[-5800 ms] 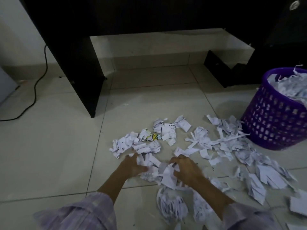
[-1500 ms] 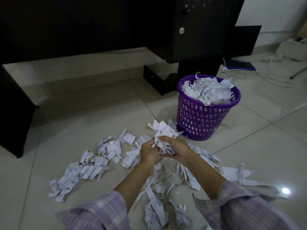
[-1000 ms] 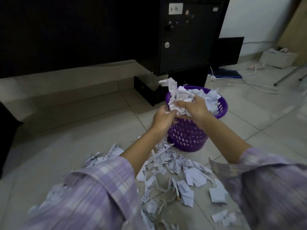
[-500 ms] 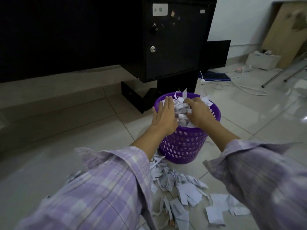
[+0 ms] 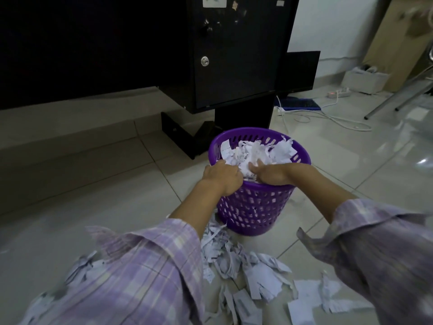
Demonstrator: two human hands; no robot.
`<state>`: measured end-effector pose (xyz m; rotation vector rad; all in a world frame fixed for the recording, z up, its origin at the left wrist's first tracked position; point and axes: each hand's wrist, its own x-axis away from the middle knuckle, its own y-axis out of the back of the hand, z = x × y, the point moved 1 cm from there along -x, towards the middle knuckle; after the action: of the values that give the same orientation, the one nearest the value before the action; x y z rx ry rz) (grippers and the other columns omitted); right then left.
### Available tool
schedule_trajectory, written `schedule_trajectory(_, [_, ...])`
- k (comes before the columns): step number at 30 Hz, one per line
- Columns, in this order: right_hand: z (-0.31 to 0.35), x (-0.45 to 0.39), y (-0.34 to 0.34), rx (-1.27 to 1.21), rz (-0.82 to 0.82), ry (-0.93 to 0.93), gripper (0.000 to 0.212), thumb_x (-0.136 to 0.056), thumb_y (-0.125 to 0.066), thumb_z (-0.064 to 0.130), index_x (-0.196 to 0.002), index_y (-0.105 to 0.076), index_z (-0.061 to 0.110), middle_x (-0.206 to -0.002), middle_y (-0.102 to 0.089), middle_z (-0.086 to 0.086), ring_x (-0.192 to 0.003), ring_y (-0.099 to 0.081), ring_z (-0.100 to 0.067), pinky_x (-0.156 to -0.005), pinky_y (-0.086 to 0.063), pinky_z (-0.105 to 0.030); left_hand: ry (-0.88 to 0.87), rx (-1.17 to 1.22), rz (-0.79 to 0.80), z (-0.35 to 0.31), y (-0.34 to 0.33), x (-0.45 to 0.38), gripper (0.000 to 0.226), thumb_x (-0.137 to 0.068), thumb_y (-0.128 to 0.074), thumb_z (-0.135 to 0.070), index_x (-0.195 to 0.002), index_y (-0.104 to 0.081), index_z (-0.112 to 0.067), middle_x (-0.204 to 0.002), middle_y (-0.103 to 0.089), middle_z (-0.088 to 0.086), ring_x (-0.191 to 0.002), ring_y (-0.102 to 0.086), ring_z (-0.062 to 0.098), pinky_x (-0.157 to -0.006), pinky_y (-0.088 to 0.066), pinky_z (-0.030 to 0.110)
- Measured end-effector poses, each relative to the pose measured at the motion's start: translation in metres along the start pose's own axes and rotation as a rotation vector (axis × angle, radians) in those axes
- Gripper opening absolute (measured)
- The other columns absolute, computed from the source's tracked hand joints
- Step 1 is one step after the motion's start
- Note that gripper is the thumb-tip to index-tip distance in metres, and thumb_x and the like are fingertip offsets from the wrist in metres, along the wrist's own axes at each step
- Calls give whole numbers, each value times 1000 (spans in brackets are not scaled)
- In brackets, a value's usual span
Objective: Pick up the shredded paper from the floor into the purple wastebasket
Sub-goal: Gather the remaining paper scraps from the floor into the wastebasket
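Both the left hand [image 5: 222, 178] and right hand [image 5: 269, 174] pressed curled fingers into shredded paper heaped in the purple wastebasket [image 5: 255, 207] beneath them, while many floor scraps [image 5: 246, 266] below the wrists awaited collecting.

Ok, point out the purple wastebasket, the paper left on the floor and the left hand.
purple wastebasket [image 5: 253, 208], head view, front lattice wall.
floor paper [image 5: 262, 281], head view, large central scrap.
left hand [image 5: 221, 178], head view, back of hand.

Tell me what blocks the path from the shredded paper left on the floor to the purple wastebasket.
Nothing visible: shredded paper on the floor lies right at the purple wastebasket, whose top is open. It is heaped near the rim.
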<state>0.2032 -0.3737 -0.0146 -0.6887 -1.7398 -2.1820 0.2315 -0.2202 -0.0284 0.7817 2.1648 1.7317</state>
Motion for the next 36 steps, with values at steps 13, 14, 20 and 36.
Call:
schedule_trajectory(13, [10, -28, 0, 192, 173, -182, 69, -99, -19, 57, -150, -28, 11, -154, -31, -11, -137, -37, -28, -112, -32, -40, -33, 106, -25, 7, -10, -7, 44, -100, -25, -28, -135, -48, -14, -153, -35, 3, -148, -8, 17, -116, -23, 42])
schedule_trajectory(14, [10, -29, -2, 171, 185, -189, 68, -99, -20, 57, -149, -29, 12, -154, -32, -11, -136, -38, -27, -112, -32, -40, -34, 102, -21, 7, -9, -6, 44, -101, -25, -28, -136, -46, -13, -152, -35, 3, -148, -8, 17, -116, -23, 42])
schedule_trajectory(20, [4, -17, 3, 60, 150, -68, 49, -105, -31, 30, -152, -16, 31, -160, -17, -6, -145, -21, -28, -114, -23, -40, -29, 94, -41, 1, -3, 2, 44, -101, -25, -26, -138, -43, -9, -151, -36, 4, -148, -7, 17, -115, -23, 44])
schedule_trajectory(36, [-10, 12, 17, -119, -377, 61, 56, -88, -16, 38, -131, -52, 39, -152, -37, 7, -141, -30, -27, -114, -11, -62, -84, 66, -125, 1, 8, 5, 32, -100, -32, -25, -118, -53, -9, -134, -49, 7, -135, -32, 23, -113, -19, 51])
